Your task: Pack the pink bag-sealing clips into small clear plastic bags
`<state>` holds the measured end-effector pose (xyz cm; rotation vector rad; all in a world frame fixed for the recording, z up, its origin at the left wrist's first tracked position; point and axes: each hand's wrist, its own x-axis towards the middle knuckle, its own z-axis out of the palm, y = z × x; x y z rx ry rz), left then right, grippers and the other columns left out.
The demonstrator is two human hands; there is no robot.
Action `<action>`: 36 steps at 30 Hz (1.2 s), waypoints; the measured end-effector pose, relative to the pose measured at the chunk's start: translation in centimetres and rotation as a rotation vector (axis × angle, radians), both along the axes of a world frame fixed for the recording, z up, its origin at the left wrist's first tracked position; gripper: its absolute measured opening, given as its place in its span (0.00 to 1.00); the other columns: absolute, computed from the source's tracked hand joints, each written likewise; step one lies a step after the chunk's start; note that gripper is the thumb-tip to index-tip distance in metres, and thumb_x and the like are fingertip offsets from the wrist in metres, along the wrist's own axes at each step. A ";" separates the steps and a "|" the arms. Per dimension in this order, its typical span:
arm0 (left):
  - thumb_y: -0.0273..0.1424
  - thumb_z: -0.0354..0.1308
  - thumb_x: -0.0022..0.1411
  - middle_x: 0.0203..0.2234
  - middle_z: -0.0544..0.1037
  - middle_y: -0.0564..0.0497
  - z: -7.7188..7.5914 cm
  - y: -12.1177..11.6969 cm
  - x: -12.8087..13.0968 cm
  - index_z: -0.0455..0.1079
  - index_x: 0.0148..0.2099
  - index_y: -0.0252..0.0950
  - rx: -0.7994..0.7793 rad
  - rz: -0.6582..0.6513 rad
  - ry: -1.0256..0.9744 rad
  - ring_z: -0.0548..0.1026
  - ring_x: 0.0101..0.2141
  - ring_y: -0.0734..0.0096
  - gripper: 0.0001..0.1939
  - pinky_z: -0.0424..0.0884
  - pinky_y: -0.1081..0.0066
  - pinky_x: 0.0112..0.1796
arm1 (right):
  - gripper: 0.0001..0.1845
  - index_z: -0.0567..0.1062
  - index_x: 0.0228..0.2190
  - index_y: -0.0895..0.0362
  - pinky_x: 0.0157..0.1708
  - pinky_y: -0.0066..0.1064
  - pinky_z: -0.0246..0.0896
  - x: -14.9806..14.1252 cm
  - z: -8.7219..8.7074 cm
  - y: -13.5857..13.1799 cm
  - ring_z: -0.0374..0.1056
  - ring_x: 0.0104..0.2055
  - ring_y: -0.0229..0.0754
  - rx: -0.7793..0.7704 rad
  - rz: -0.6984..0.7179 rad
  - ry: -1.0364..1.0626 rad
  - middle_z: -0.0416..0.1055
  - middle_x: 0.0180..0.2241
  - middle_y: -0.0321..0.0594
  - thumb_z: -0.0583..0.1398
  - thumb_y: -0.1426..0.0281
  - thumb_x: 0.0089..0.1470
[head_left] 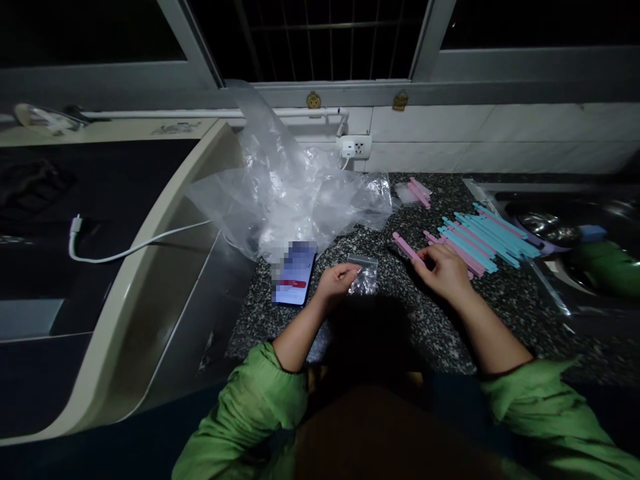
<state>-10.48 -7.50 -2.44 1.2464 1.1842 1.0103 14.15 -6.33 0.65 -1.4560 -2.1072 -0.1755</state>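
Observation:
A pink plastic strip (406,247) is held between the thumb and fingers of my right hand (445,272). Right beside that hand, several blue and pink strips (483,233) lie in a slanted row on the speckled counter. My left hand (336,285) is closed in a pinch, its fingertips over the left edge of a small clear zip bag (369,275). Shiny small contents show in the bag, too blurred to name. What the left fingertips grip, if anything, is too small to tell.
Left of my left hand lies a lit phone (296,277), behind it a big crumpled clear plastic bag (295,200). More pink strips (419,192) lie at the back. A sink (550,293) is at right; a white cable (135,252) crosses the appliance at left.

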 end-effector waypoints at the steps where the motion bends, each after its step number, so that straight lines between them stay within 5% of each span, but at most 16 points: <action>1: 0.32 0.57 0.49 0.18 0.71 0.55 0.0 0.0 0.0 0.75 0.34 0.32 -0.032 -0.004 -0.037 0.64 0.20 0.78 0.11 0.59 0.77 0.23 | 0.11 0.69 0.25 0.56 0.32 0.35 0.59 -0.3 0.0 -0.1 0.65 0.31 0.45 0.005 0.014 0.006 0.69 0.25 0.41 0.54 0.62 0.51; 7: 0.29 0.57 0.48 0.14 0.66 0.59 0.7 -0.3 0.2 0.73 0.37 0.32 -0.150 -0.048 -0.169 0.61 0.17 0.82 0.12 0.58 0.78 0.21 | 0.08 0.70 0.25 0.56 0.30 0.33 0.56 -2.1 0.1 -1.0 0.62 0.29 0.41 0.010 0.113 0.036 0.68 0.25 0.39 0.55 0.65 0.52; 18: 0.33 0.59 0.47 0.17 0.70 0.56 0.7 -0.4 0.7 0.73 0.33 0.31 -0.183 -0.058 -0.166 0.64 0.18 0.81 0.11 0.61 0.78 0.21 | 0.06 0.69 0.26 0.56 0.32 0.32 0.57 -4.0 -0.2 -1.7 0.61 0.31 0.41 0.010 0.206 0.018 0.68 0.26 0.40 0.56 0.68 0.52; 24: 0.32 0.59 0.46 0.16 0.68 0.56 0.0 0.0 0.6 0.73 0.34 0.31 -0.159 -0.103 -0.167 0.64 0.18 0.80 0.13 0.61 0.78 0.22 | 0.05 0.70 0.25 0.56 0.31 0.31 0.57 -4.6 -0.5 -2.0 0.61 0.30 0.41 0.002 0.217 -0.013 0.68 0.26 0.40 0.56 0.70 0.51; 36: 0.34 0.57 0.47 0.14 0.60 0.60 1.4 -1.0 1.0 0.67 0.27 0.31 -0.113 -0.121 -0.153 0.55 0.17 0.83 0.10 0.51 0.78 0.20 | 0.06 0.70 0.26 0.56 0.31 0.31 0.54 -5.3 -1.1 -2.2 0.60 0.30 0.40 0.002 0.274 -0.082 0.68 0.26 0.40 0.56 0.68 0.52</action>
